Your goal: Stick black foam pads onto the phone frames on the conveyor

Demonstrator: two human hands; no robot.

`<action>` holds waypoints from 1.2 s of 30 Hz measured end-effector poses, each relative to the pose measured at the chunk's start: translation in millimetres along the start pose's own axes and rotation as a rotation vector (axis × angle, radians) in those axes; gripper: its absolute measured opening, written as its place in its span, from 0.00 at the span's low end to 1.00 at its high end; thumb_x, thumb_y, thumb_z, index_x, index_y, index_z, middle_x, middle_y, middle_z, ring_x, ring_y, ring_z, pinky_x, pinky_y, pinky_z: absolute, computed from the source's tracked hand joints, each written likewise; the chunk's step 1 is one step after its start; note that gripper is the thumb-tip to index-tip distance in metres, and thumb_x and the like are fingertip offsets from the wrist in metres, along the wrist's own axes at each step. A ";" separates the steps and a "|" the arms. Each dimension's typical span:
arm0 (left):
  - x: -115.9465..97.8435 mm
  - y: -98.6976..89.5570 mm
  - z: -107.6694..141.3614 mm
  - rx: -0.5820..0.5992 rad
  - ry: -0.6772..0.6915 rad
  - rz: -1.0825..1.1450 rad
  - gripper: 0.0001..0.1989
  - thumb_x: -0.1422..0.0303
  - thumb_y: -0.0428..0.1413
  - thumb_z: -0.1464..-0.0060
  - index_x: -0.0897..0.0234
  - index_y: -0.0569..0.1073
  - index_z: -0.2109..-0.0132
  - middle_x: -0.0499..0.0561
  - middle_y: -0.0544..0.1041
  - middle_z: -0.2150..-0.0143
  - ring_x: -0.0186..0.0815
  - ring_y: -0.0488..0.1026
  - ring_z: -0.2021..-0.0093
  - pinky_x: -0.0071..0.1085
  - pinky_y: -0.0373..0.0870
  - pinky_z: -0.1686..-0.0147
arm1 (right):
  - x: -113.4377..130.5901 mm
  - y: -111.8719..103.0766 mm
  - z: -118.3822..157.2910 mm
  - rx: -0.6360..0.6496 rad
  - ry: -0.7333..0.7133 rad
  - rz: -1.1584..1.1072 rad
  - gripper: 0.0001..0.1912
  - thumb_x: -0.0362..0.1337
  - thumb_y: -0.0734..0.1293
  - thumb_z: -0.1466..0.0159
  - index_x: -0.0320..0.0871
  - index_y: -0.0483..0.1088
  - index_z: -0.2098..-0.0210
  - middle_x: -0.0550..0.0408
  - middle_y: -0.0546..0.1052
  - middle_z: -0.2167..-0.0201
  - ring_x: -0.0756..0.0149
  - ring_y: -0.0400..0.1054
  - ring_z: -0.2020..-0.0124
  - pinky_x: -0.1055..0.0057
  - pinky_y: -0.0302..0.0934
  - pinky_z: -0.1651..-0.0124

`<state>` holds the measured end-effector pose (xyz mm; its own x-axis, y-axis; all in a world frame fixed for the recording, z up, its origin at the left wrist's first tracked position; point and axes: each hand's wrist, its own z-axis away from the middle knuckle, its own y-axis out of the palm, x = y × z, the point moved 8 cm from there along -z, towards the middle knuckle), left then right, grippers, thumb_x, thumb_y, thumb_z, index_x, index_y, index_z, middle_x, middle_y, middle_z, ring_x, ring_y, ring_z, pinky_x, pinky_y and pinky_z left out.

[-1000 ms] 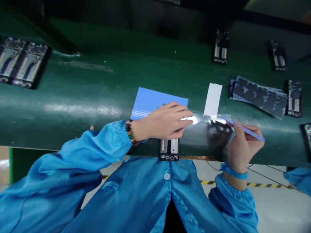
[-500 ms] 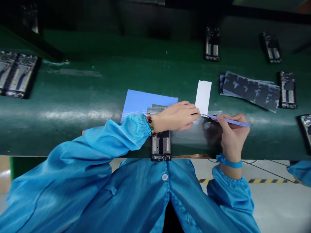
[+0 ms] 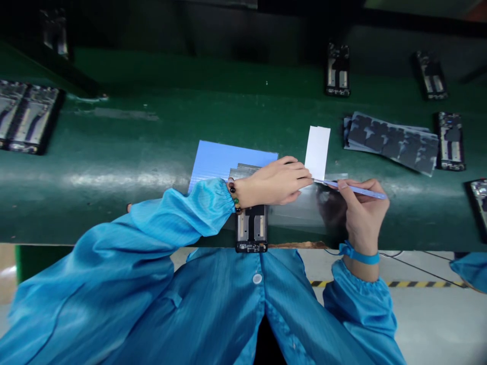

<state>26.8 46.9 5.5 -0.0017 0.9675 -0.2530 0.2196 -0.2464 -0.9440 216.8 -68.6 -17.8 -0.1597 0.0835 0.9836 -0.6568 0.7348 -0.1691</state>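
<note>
My left hand [image 3: 276, 181] reaches across a phone frame [image 3: 251, 229] at the bench's front edge. Its fingers are pressed together at the lower end of a white paper strip [image 3: 317, 151]; whatever they pinch is too small to make out. My right hand [image 3: 366, 209] is closed around purple tweezers [image 3: 359, 190], whose tips point left and meet the strip's bottom edge near my left fingertips. Below the tweezers lies a clear film sheet [image 3: 300, 215]. A blue sheet [image 3: 228, 158] with grey strips on it lies partly under my left forearm.
The green bench [image 3: 160, 142] carries several phone frames, among them one at the back [image 3: 338, 71] and one at the right [image 3: 450, 142]. Dark printed film sheets [image 3: 395, 139] are stacked at the right. Two frames [image 3: 28, 119] lie far left. A blue sleeve [image 3: 472, 271] shows at the right edge.
Two phone frames at the back right and one at the back left have shifted slightly to the right. Both hands and the tweezers have barely moved.
</note>
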 end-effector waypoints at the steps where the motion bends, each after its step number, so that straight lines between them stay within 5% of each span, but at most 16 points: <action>1: 0.2 0.5 0.3 0.001 0.000 0.000 0.19 0.70 0.55 0.26 0.64 0.78 0.33 0.57 0.82 0.33 0.46 0.77 0.34 0.45 0.63 0.31 | -0.2 -0.4 0.1 -0.001 0.005 0.002 0.25 0.47 0.86 0.41 0.47 0.68 0.67 0.58 0.85 0.64 0.61 0.83 0.60 0.56 0.79 0.44; 14: 2.1 0.8 2.0 -0.013 -0.016 0.027 0.20 0.69 0.55 0.24 0.64 0.77 0.31 0.58 0.80 0.29 0.45 0.76 0.30 0.47 0.63 0.26 | 19.5 -7.2 5.1 -0.058 -0.015 -0.178 0.24 0.42 0.86 0.43 0.49 0.67 0.69 0.60 0.83 0.67 0.63 0.81 0.64 0.54 0.79 0.44; 17: -1.2 -18.8 27.9 -0.040 -0.066 0.006 0.20 0.69 0.56 0.24 0.62 0.76 0.30 0.57 0.77 0.26 0.44 0.74 0.27 0.48 0.61 0.21 | 29.2 -5.6 37.5 -0.038 -0.013 -0.183 0.21 0.39 0.85 0.40 0.49 0.69 0.68 0.60 0.81 0.68 0.62 0.81 0.59 0.53 0.77 0.38; 21: -34.0 -54.5 100.5 -0.053 -0.055 0.002 0.12 0.65 0.56 0.23 0.57 0.83 0.43 0.52 0.86 0.41 0.40 0.83 0.40 0.46 0.71 0.25 | 24.5 21.1 109.1 0.172 0.095 -0.144 0.19 0.36 0.83 0.35 0.48 0.68 0.68 0.60 0.81 0.66 0.61 0.82 0.55 0.50 0.72 0.32; 26: -84.1 -57.8 174.5 -0.092 -0.006 0.082 0.10 0.63 0.60 0.24 0.58 0.85 0.54 0.50 0.88 0.44 0.37 0.84 0.41 0.40 0.77 0.28 | 21.8 52.7 178.8 0.373 0.103 -0.038 0.20 0.38 0.81 0.32 0.48 0.65 0.69 0.56 0.84 0.62 0.59 0.82 0.55 0.46 0.68 0.31; 36: -95.9 -43.3 185.3 -0.258 -0.057 0.002 0.07 0.73 0.62 0.27 0.58 0.84 0.55 0.48 0.89 0.46 0.34 0.86 0.43 0.41 0.79 0.29 | 19.7 64.0 192.1 0.421 0.030 0.045 0.19 0.41 0.80 0.32 0.49 0.66 0.68 0.55 0.83 0.63 0.57 0.81 0.53 0.41 0.66 0.28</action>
<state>-163.3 -45.8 31.4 -0.0540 0.9603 -0.2735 0.4611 -0.2190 -0.8599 30.1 -149.2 -21.3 -0.1779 0.1332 0.9750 -0.8945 0.3911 -0.2166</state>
